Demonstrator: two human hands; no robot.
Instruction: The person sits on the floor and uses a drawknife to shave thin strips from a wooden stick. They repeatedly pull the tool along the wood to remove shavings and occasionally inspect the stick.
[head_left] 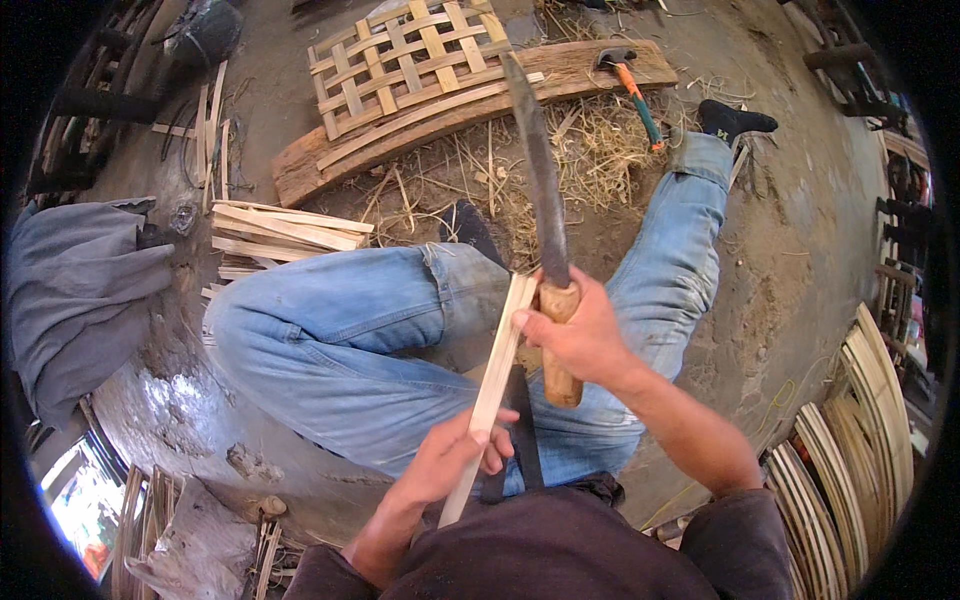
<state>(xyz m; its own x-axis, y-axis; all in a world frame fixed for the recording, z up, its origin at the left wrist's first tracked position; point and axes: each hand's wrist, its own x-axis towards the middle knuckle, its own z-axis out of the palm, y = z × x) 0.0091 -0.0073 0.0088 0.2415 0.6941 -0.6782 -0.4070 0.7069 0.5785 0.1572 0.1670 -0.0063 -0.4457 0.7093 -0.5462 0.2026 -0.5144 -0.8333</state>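
The left grip [458,450] clasps the near part of a strip [495,385], mid-scene, over the legs [340,300]. The right grip [580,335] is wrapped around the handle of a knife [546,215], blade pointing far, thumb on the strip's far part. Beyond, a hammer [633,95] lies right of a lattice [400,60].

We can read no words, numbers or signs. On the black fabric sock [745,121] below the rolled cuff of the faded blue denim trouser leg [668,230], we see a small pale mark [722,135], too tiny for us to make out. We find no legible lettering on the steel-headed hammer with an orange-and-green handle [632,98], the long dark-bladed knife with a rounded wooden handle [552,235], or the pale, flat wooden strip [490,395].
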